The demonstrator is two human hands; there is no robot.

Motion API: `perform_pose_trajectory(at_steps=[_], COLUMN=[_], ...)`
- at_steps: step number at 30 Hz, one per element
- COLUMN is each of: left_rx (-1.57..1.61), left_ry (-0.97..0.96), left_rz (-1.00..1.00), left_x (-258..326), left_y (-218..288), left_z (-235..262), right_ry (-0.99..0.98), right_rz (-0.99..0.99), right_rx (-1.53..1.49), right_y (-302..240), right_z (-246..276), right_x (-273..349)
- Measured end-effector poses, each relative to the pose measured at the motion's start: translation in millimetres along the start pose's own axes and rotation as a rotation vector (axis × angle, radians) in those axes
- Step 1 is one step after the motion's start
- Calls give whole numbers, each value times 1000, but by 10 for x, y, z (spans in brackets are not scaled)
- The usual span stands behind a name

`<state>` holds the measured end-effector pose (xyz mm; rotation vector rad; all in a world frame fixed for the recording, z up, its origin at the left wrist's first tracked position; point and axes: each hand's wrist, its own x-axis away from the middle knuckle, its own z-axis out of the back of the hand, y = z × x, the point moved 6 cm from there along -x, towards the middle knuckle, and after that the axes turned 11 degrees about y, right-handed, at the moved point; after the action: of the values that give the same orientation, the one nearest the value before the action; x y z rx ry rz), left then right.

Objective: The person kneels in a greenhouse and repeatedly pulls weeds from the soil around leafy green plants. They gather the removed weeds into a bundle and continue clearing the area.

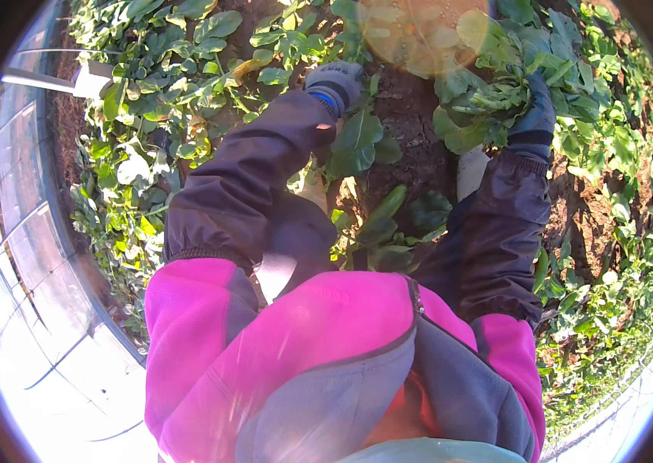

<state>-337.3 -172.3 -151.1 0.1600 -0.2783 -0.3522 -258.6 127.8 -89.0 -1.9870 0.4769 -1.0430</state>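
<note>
My left hand (334,83), in a grey glove with a blue cuff, reaches down to the dark soil (407,116) just above a broad-leafed green plant (357,143). Its fingers curl away from view, so I cannot tell whether it holds anything. My right hand (536,116), in a dark glove, is closed around the stems of a leafy green plant (488,96) whose leaves spread to the left of the glove. Dark sleeve covers over a pink fleece jacket hide both forearms.
Low leafy green plants (164,92) grow in rows on both sides of the bare soil strip. A clear greenhouse wall (25,231) curves along the left, with a white post (91,77) beside it. A white object (471,171) lies by my right sleeve. Mesh fencing (620,393) runs at the lower right.
</note>
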Motion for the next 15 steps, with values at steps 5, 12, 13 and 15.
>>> perform_pose_trajectory(at_steps=[5,12,13,15], left_rx=[-215,-296,-440,-467], left_ry=[-14,231,294,205], left_rz=[130,65,-46,-89], left_x=[-336,-896,-943,-1005], left_y=[-754,-934,-870,-850], left_z=[-380,-662,-679,-789], right_ry=[-44,-33,-85,-86], right_rz=[95,23,28,59], right_rx=[106,38,8,33], right_y=[111,178,171,153], right_z=[-65,-98,-139,-164], right_x=[-57,-10,10,31])
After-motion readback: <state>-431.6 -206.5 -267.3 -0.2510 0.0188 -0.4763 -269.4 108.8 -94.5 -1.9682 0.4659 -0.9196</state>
